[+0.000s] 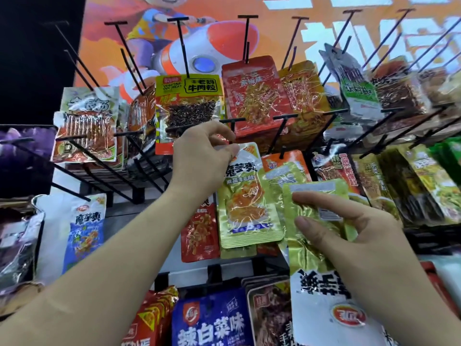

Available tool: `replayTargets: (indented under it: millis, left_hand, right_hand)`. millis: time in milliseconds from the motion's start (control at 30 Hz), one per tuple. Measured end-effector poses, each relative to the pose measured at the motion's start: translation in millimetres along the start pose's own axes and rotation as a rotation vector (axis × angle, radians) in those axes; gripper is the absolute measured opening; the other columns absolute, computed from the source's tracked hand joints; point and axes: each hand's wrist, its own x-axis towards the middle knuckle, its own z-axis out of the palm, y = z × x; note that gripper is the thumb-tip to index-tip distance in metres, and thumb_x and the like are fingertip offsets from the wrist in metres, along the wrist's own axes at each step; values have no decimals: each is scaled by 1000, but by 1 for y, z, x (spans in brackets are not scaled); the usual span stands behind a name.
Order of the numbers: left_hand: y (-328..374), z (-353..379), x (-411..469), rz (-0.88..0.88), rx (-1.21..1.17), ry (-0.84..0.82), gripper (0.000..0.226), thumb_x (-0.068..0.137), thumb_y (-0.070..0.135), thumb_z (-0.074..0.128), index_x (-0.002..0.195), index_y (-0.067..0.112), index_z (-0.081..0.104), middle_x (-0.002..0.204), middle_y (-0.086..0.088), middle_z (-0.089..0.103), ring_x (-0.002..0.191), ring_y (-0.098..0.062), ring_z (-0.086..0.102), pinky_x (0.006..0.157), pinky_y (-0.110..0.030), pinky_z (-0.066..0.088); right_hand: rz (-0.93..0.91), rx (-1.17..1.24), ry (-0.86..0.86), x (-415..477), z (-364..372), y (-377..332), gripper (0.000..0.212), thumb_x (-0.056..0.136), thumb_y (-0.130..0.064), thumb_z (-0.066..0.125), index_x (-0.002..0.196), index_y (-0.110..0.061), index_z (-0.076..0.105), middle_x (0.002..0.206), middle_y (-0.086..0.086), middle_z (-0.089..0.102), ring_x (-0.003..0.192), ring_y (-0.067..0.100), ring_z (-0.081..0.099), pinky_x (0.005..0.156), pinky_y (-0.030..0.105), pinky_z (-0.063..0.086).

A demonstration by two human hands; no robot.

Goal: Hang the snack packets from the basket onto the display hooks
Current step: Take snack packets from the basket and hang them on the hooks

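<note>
Two hands: raised at frame centre, each holding a packet.
Left hand: curled, top corner of green packet pinched just below black hook.
Right hand: inverted packet gripped between thumb and fingers, lower right of frame.

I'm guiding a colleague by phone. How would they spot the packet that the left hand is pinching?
Start at the orange rocket poster and drop to the middle row of hooks. The left hand pinches the top of a yellow-green packet there, white-topped, between a red packet and an orange packet.
</note>
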Motion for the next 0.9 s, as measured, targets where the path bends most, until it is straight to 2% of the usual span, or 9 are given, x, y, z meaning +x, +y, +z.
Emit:
replayTargets:
  millis: [67, 167, 233, 367, 533, 633, 667, 733, 900]
  left_hand:
    - [-1, 1, -3, 72, 49, 33, 3, 81, 19, 77, 81, 21, 74, 74, 13, 66, 69, 6, 59, 67, -12, 47]
    - [-7, 0, -5, 127, 90, 38, 8, 83, 22, 75, 87, 16, 78, 69, 14, 65, 63, 10, 59, 64, -9, 49]
    - [-10, -1, -7, 157, 113, 28, 13, 86, 25, 72, 91, 14, 78, 70, 11, 67, 66, 6, 62, 65, -16, 53]
    - [-16, -1, -8, 91, 63, -68, 12, 84, 27, 74, 92, 18, 76, 71, 16, 65, 63, 6, 61, 60, -11, 51]
    - [-38, 12, -9, 56, 244, -235, 35, 83, 11, 73, 117, 15, 70, 112, 4, 70, 105, -11, 64, 92, -19, 47]
    - [-55, 27, -9, 23, 400, -261, 35, 85, 5, 65, 118, 15, 68, 115, -4, 70, 110, -22, 62, 91, -27, 48]
    - [-57, 31, -9, 29, 449, -268, 32, 84, 3, 62, 113, 13, 69, 109, -7, 71, 107, -27, 63, 88, -32, 51]
    - [-53, 33, -11, 30, 543, -275, 29, 83, -1, 57, 107, 11, 67, 102, -11, 71, 101, -33, 63, 82, -41, 52]
    - [-6, 2, -43, 31, 260, -93, 30, 94, 25, 61, 123, 20, 63, 109, 2, 70, 97, -16, 65, 88, -38, 54]
  right_hand:
    - [12, -1, -10, -1, -1, -1, 27, 67, -40, 68, 93, -43, 72, 102, -45, 56, 71, -15, 60, 58, -3, 39]
    - [52, -37, 22, 0, -4, 2, 19, 74, -33, 73, 89, -45, 72, 101, -41, 60, 57, 37, 52, 49, 7, 44]
    - [53, -53, 63, -2, -5, 4, 17, 77, -30, 73, 86, -44, 71, 96, -35, 64, 73, 52, 53, 45, 14, 41]
    - [37, -17, 116, -4, -2, -1, 17, 80, -31, 70, 86, -46, 70, 79, 19, 61, 57, 49, 43, 51, 23, 30]
    - [53, 52, 64, -5, -2, -4, 28, 91, -13, 61, 97, -39, 71, 84, 34, 55, 50, 41, 30, 42, 34, 28]
    - [6, 94, 9, -3, -2, 3, 37, 90, -12, 63, 108, -43, 64, 87, -3, 66, 42, 12, 45, 44, 25, 43]
    - [0, 102, 1, -3, -1, 5, 41, 89, -14, 65, 112, -47, 59, 108, -14, 65, 61, 1, 59, 64, 26, 54]
    - [12, 121, 37, -1, 1, 10, 50, 87, -16, 69, 117, -52, 53, 131, -12, 57, 112, 16, 62, 99, 46, 49]
    - [29, 213, 106, -3, 9, 8, 69, 82, -14, 75, 128, -50, 39, 116, 1, 67, 102, 19, 67, 86, 45, 57]
